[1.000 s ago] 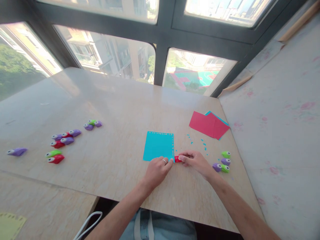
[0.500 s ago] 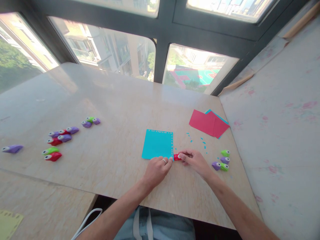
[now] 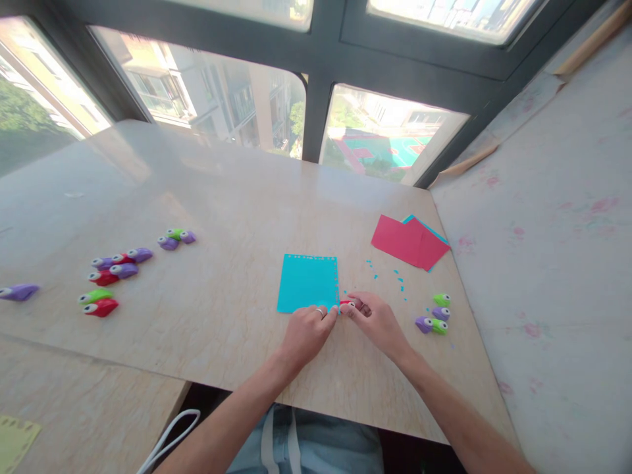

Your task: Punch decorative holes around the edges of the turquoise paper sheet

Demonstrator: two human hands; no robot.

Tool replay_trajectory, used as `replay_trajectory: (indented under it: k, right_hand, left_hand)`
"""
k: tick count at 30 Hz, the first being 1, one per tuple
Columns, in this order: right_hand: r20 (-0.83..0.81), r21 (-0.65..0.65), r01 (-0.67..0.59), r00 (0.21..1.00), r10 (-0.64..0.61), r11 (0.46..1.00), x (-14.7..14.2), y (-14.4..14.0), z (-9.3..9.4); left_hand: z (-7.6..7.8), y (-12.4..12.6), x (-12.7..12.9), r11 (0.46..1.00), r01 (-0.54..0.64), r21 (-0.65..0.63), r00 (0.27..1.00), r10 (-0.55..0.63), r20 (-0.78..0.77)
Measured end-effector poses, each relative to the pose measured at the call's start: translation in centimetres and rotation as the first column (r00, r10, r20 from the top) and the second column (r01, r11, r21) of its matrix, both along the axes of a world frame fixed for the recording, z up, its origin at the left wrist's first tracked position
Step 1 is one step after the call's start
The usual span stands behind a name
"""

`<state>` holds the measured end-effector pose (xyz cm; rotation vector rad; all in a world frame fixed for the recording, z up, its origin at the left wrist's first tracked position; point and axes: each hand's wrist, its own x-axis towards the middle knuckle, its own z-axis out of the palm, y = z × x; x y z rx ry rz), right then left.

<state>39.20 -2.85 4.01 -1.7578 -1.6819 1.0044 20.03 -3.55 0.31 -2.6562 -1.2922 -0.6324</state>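
Observation:
A square sheet of blue paper (image 3: 309, 283) lies flat, with small punched holes along its top and right edges. My left hand (image 3: 307, 332), a ring on one finger, is closed at the sheet's lower right corner, the fingertips on the paper. At that same corner is a small red craft punch (image 3: 347, 303), partly covered by fingers. My right hand (image 3: 375, 322) grips this punch between thumb and fingers. Tiny blue paper bits (image 3: 399, 280) are scattered right of the sheet.
More craft punches in purple (image 3: 423, 324) and green (image 3: 442, 299) sit at the right. Several others, including a red one (image 3: 101, 307), stand at the left. Red paper sheets (image 3: 407, 241) overlap near the wall (image 3: 557, 263). Yellow paper (image 3: 17, 441) lies at lower left.
My right hand has shifted slightly left and its fingers now cover more of the red punch, which looks turned. My left hand stays on the sheet's corner.

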Motion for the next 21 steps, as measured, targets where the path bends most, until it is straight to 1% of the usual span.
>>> replay_trajectory:
  k: [3,6,9,12,14,16,19,21]
  right_hand:
    - [0.097,0.051,-0.028,0.995,0.023,0.998,-0.8,0.0,0.3]
    - [0.113,0.052,-0.064,0.992,0.057,0.997,-1.1,0.0,0.7]
    - [0.108,0.084,-0.176,0.980,0.167,0.981,-0.8,0.0,1.1]
    - [0.152,0.147,-0.314,0.944,0.293,0.938,-0.2,0.1,1.3]
    - [0.159,0.184,-0.355,0.931,0.329,0.916,0.2,0.0,1.2]
    - [0.148,0.217,-0.328,0.942,0.301,0.919,0.4,-0.2,1.0]
    - [0.161,0.226,-0.176,0.977,0.141,0.958,0.4,-0.5,0.7]
    - [0.172,0.181,-0.090,0.983,0.059,0.979,0.2,-0.7,0.8]
  left_hand:
    - [0.2,0.0,-0.1,0.999,-0.031,0.005,0.999,0.031,0.011]
    - [0.2,-0.1,0.0,0.998,-0.054,0.013,0.998,0.054,0.025]
    - [0.1,-0.1,0.0,0.998,-0.059,0.021,0.998,0.058,0.033]
    - [0.1,-0.1,0.1,0.998,-0.060,0.019,0.998,0.059,0.032]
    - [0.2,-0.1,0.1,0.998,-0.064,0.014,0.998,0.063,0.025]
    - [0.3,-0.1,0.1,0.998,-0.065,0.003,0.998,0.065,0.022]
    - [0.4,-0.1,0.1,0.998,-0.062,-0.004,0.997,0.062,0.036]
    - [0.3,-0.1,0.2,0.999,-0.046,0.001,0.998,0.046,0.046]
